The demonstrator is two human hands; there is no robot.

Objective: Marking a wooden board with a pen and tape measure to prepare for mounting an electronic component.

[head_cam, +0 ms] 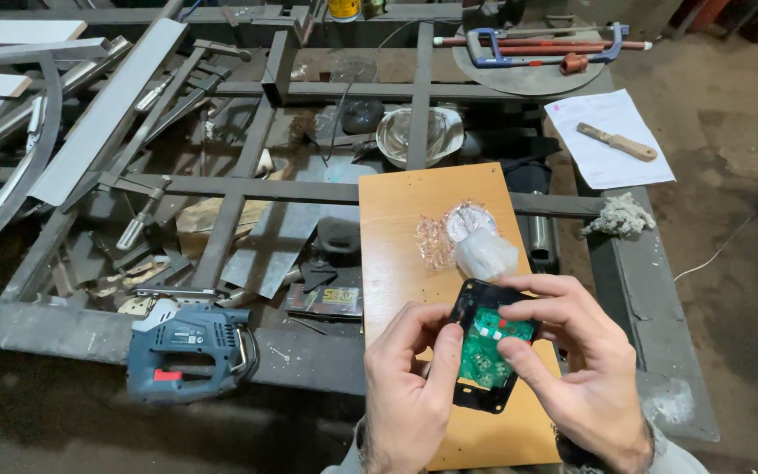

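While held, circuit board (487, 344) edges hidden, wrists cropped

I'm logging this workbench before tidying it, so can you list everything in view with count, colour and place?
circuit board: one, green in a black frame, held over the board
wooden board: one, light brown, centre
plastic bags: small clear cluster, on the wooden board
jigsaw: one, blue-grey, front left
hacksaw: one, blue, on the round plate at back
paper sheet: one, white, right
scraper: one, wooden-handled, on the paper
metal bars: many, grey, left
left hand: grips the circuit board
right hand: grips the circuit board
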